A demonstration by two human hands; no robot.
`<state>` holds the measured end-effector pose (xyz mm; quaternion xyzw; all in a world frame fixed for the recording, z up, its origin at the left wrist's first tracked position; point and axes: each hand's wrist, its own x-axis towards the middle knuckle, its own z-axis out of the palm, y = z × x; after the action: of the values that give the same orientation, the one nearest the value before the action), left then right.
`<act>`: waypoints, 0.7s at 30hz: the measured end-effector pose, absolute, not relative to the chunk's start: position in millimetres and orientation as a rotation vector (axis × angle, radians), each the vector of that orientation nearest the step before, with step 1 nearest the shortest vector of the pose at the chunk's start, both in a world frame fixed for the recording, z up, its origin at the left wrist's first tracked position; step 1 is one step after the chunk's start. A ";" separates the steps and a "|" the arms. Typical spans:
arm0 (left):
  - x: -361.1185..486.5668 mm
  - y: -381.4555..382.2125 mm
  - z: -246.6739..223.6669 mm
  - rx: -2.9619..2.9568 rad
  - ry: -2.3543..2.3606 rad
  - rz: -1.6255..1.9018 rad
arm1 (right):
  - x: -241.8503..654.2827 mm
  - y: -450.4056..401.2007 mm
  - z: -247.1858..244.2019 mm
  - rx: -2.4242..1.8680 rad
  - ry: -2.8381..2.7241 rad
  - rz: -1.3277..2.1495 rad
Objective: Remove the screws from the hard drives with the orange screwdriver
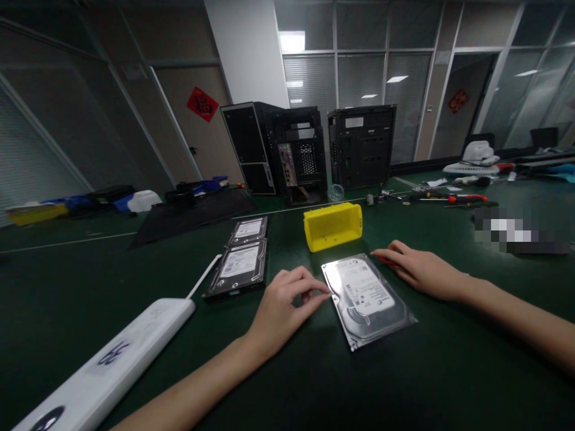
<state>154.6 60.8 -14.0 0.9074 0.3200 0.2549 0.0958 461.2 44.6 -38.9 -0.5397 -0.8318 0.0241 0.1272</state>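
A silver hard drive (366, 296) with a white label lies flat on the green table in front of me. My left hand (291, 302) is at its left edge, thumb and fingertips pinched together; whatever may be between them is too small to name. Beyond the drive's far right corner, my right hand (413, 268) rests low over the table, its fingers curled around a small red object (387, 261), mostly hidden under them. Behind the drive a yellow bin (333, 226) lies on its side, its opening facing me. Two more hard drives (240, 263) lie to the left.
A white power strip (121, 359) crosses the lower left. Black computer cases (296, 155) stand at the back. A dark mat (188, 215) lies at back left; pliers and screwdrivers (458, 197) lie at back right.
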 end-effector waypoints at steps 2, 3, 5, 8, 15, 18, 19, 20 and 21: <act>155.6 57.9 -14.7 2.795 0.902 0.752 | 461.2 45.4 -39.4 -1.572 -2.423 0.066; 155.8 57.0 -14.9 2.850 0.871 0.739 | 461.2 45.9 -39.6 -1.574 -2.423 0.062; 155.8 56.2 -15.1 2.939 0.823 0.715 | 461.1 46.6 -39.9 -1.578 -2.423 0.054; 155.9 56.9 -15.5 3.007 0.809 0.704 | 460.9 46.9 -39.9 -1.582 -2.425 0.048; 157.3 58.7 -17.3 3.013 0.898 0.701 | 461.4 46.0 -38.7 -1.592 -2.434 0.045; 157.3 58.5 -17.3 3.027 0.880 0.687 | 461.7 46.7 -38.0 -1.602 -2.435 0.056; 157.3 58.4 -17.3 3.036 0.876 0.680 | 461.7 46.8 -37.7 -1.603 -2.434 0.059; 157.4 58.2 -17.3 3.047 0.874 0.674 | 461.7 46.8 -37.3 -1.603 -2.435 0.062; 157.4 58.0 -17.2 3.060 0.870 0.669 | 461.6 46.7 -37.0 -1.603 -2.435 0.065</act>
<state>157.4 58.0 -17.2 0.9399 0.2673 0.2055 -0.0544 461.6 46.7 -37.0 -0.5462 -0.8298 0.0222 0.1124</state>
